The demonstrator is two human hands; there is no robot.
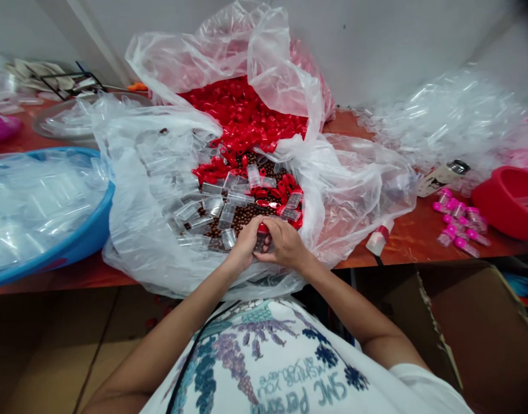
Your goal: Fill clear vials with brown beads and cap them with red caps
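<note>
**A:** ok so what are those hands up to? Clock it from where they meet.

**B:** Bare left hand (247,240) and bare right hand (286,244) are pressed together, fingers curled in and gripping a small piece with a shiny red plastic top (262,229). It sits right between them, at the dial's centre. Its lower part's mostly covered, so I can't tell the shape.

**A:** And around it?

**B:** Small round brown beads (245,215) at 11 o'clock, clear boxy plastic containers (188,213) at 10, all on a crinkly translucent white plastic bag (132,230). Heap of glossy red plastic caps (246,109) at 12.

**A:** Further out?

**B:** Round blue plastic basin (104,211) piled with clear containers at 9, little clear tubes with pink caps (461,221) at 3, big mound of clear plastic tubes (449,121) at 2.
</note>
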